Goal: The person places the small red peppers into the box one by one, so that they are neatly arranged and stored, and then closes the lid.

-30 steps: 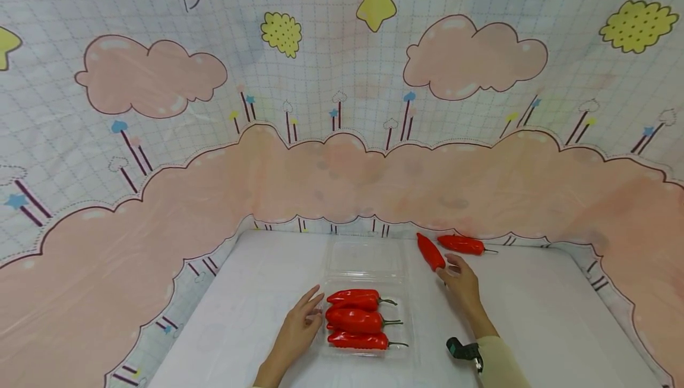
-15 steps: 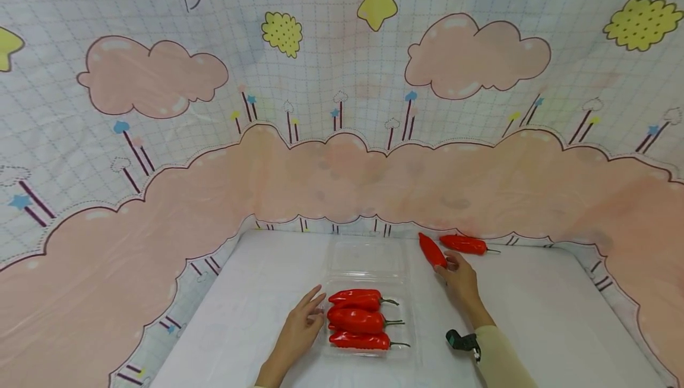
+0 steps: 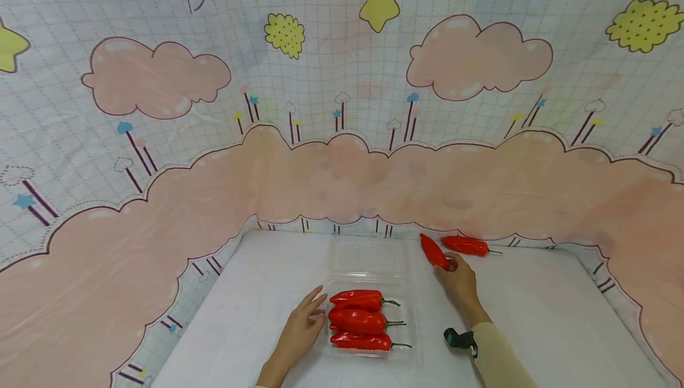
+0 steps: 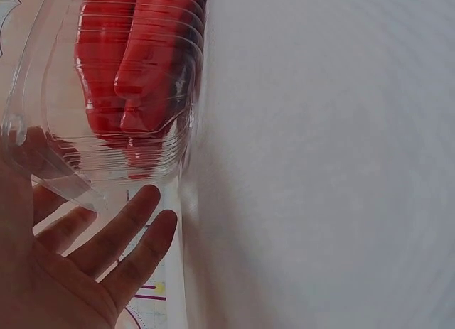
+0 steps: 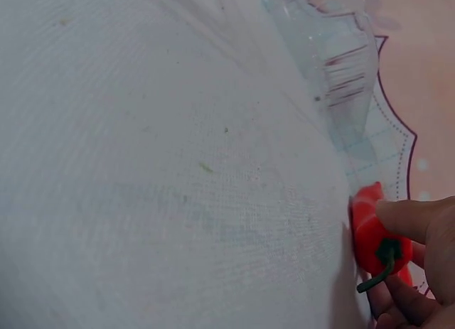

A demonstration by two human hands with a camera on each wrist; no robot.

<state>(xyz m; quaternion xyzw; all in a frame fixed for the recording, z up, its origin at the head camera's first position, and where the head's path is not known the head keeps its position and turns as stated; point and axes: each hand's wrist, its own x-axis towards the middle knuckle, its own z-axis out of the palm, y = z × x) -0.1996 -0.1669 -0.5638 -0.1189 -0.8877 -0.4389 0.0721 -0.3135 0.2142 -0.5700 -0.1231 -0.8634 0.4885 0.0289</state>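
Observation:
Several long red peppers [image 3: 357,321] with green stems lie side by side in a clear plastic clamshell box [image 3: 411,311], its lid [image 3: 367,256] folded back. At the box's left edge is my left hand [image 3: 300,327]. In the left wrist view its fingers [image 4: 131,233] spread out by the box's end, part of the hand seen through the plastic. Farther back on the right, my right hand [image 3: 461,280] grips a single red pepper [image 3: 433,250] near its stem end. The right wrist view shows the thumb [image 5: 405,219] on one side of this pepper and fingers on the other.
Another red pepper [image 3: 465,245] lies just behind the right hand, close to the back edge of the white table [image 3: 267,281]. A cloud-patterned cloth [image 3: 342,180] rises behind the table. A small dark device [image 3: 459,338] sits at the right wrist.
The fingers of my right hand have closed a little more around the pepper's stem end. The left hand and the peppers in the box stay as they were.

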